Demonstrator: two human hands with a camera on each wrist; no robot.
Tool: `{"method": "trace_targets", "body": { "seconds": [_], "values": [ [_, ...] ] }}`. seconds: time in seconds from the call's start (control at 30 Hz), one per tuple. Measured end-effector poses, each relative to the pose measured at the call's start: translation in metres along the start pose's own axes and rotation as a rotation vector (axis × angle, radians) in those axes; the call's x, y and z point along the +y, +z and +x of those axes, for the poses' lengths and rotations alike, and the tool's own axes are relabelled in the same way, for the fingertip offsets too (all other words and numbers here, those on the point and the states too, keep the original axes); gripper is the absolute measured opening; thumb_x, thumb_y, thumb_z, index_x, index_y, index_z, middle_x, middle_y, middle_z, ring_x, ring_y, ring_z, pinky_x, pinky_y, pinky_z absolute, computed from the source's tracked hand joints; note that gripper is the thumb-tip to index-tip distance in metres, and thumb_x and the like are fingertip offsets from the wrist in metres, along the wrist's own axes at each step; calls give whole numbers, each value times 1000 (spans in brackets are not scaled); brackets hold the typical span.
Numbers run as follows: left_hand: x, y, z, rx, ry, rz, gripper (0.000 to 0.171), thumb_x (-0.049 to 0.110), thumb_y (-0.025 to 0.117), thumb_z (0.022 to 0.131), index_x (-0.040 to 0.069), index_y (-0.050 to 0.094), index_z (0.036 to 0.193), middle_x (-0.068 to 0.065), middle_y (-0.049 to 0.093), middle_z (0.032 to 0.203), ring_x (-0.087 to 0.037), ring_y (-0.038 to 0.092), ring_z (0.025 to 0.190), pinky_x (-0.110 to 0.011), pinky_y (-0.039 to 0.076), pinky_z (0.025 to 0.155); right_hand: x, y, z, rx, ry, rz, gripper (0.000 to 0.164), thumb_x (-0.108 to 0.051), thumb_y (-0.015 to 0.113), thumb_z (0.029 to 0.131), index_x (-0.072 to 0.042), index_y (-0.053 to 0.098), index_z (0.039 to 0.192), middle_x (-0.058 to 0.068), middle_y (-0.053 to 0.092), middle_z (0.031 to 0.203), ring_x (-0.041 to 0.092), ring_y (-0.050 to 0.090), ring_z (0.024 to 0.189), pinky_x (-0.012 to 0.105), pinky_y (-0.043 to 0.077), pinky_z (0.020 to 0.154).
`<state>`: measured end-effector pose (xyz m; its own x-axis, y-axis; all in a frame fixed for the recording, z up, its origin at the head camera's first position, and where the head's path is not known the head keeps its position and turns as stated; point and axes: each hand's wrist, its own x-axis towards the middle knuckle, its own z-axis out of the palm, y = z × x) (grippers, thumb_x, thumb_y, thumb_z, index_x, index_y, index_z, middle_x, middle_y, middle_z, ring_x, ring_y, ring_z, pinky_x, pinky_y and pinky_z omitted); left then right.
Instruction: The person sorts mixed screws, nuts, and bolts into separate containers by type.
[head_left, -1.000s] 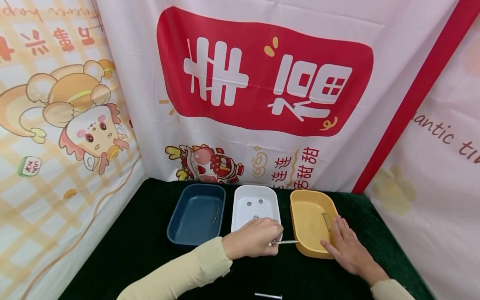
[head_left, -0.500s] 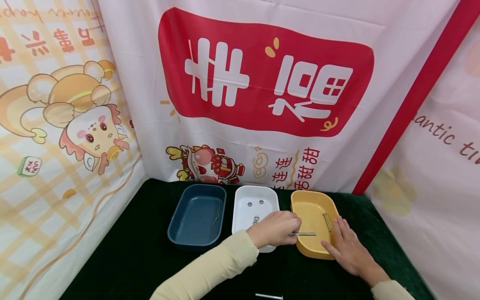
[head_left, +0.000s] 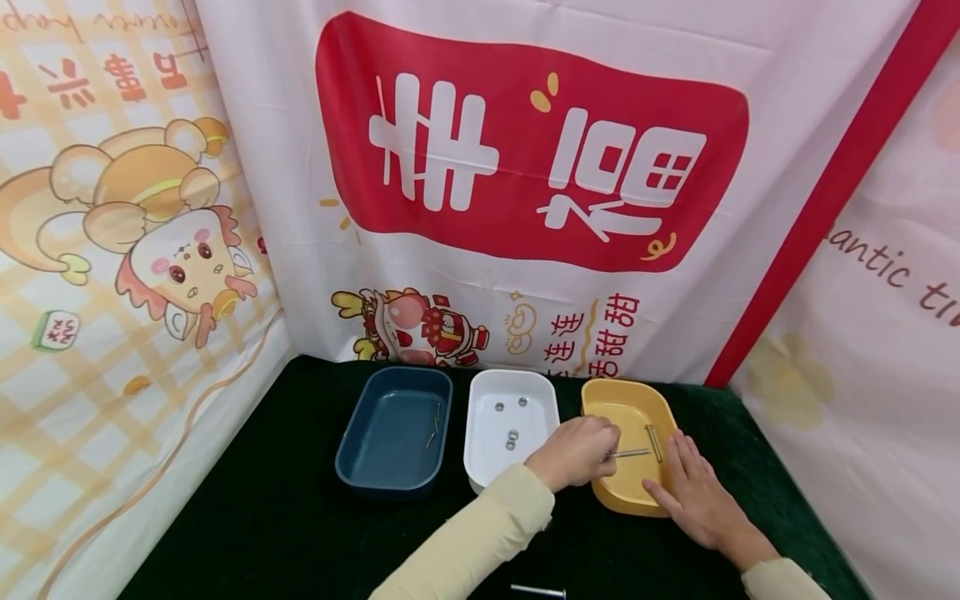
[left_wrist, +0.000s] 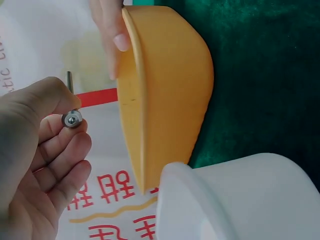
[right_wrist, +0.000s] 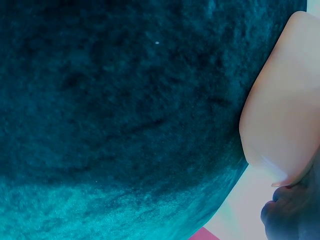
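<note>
My left hand pinches a metal bolt above the left side of the yellow tray. In the left wrist view, the bolt's shaft rises past the thumb, and a round metal end shows between thumb and fingers. On the tray's right rim rests my right hand, fingers extended. Another bolt lies inside that tray. The white tray stands beside it with several metal nuts. What the right wrist view shows of the right hand is unclear.
At the left stands a blue tray with thin metal pieces inside. One more bolt lies on the dark green cloth near the front. A printed white curtain hangs directly behind the trays.
My left hand has carried the bolt rightward from in front of the white tray to over the yellow tray, uncovering nuts. The right hand has stayed on the rim.
</note>
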<state>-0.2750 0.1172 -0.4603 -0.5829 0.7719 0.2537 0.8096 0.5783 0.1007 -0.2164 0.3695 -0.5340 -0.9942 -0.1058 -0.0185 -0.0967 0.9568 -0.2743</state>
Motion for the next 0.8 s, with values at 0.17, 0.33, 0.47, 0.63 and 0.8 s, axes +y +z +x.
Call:
{"method": "trace_targets", "body": {
  "seconds": [0.17, 0.33, 0.47, 0.63, 0.8],
  "values": [
    [-1, 11, 6, -41, -84, -40, 20, 32, 75, 98, 18, 71, 111, 8, 67, 104, -2, 61, 89, -15, 52, 76, 1, -1, 0, 0, -3, 7, 102, -66, 46, 104, 4, 8, 167, 30, 4, 175, 53, 8, 160, 76, 15, 124],
    [-4, 13, -1, -78, -135, -30, 57, 47, 75, 97, 13, 62, 140, 2, 64, 129, -9, 62, 115, -21, 55, 98, 0, 0, -1, 6, -9, -1, 102, -67, 46, 104, 4, 10, 168, 29, 6, 176, 53, 10, 160, 75, 16, 125],
    [-10, 3, -10, -47, -103, -23, 57, 43, 76, 95, 12, 63, 141, 1, 65, 129, -11, 62, 114, -23, 55, 98, -1, 0, 0, 13, -8, -2, 101, -66, 47, 104, 5, 12, 167, 30, 7, 175, 53, 10, 160, 75, 16, 125],
    [-17, -14, -27, -53, -45, -38, 55, 41, 75, 96, 12, 62, 141, 1, 64, 131, -10, 61, 109, -22, 56, 93, 1, 1, 2, 12, -5, -4, 103, -70, 45, 103, 4, 10, 167, 29, 5, 176, 52, 10, 160, 75, 15, 125],
    [-19, -32, -45, -85, -6, -10, 56, 42, 75, 96, 12, 62, 142, 0, 65, 132, -10, 62, 112, -22, 56, 95, 1, 1, 2, 13, -6, -3, 105, -71, 43, 103, 4, 10, 167, 30, 6, 175, 53, 9, 160, 75, 15, 125]
  ]
}}
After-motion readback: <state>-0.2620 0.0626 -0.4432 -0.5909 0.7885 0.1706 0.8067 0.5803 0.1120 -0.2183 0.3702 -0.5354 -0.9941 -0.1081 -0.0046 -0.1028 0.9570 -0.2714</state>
